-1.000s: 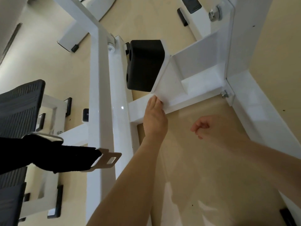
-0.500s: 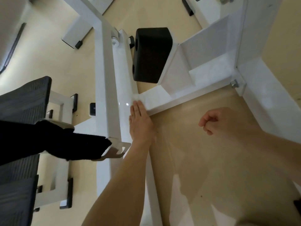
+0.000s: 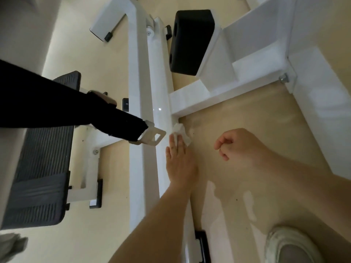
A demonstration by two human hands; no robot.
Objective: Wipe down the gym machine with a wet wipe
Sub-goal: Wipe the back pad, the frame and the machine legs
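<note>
- The left hand (image 3: 180, 164) reaches in from the bottom edge and lies flat, fingers straight, against the right side of the long white beam (image 3: 161, 88) of the gym machine (image 3: 266, 21). It grasps nothing and pins the wet wipe (image 3: 180, 132) to the beam under its fingertips.
- Nearest of all, well to the right of the beam, the toe of a pale grey shoe (image 3: 292, 245) stands on the beige floor (image 3: 247, 196).
- A black end cap (image 3: 203, 245) sits just right of the beam's near end.
- Well to the left of the beam, a dark ribbed footplate (image 3: 38, 177) rests on a white bracket.
- The right hand (image 3: 239, 145) hangs over the floor to the right of the beam, apart from the left hand. Its fingers are clenched into a fist that holds nothing.
- The wipe, white and crumpled, touches the beam's right face and sticks out past the fingertips, just short of where the cross bar (image 3: 218, 95) joins the beam.
- A black strap (image 3: 76, 109) comes in from the left and crosses over the beam. Its flat metal buckle (image 3: 152, 136) ends just beside the left hand's fingers.
- The cross bar runs up and to the right from the beam to a bolt (image 3: 283, 79) at the white upright.
- Farther on, right of the beam, a black pad (image 3: 190, 42) with two round holes in its side hangs beside a white plate.
- Farthest, left of the beam, a white foot (image 3: 102, 23) with a black cap lies on the floor.
</note>
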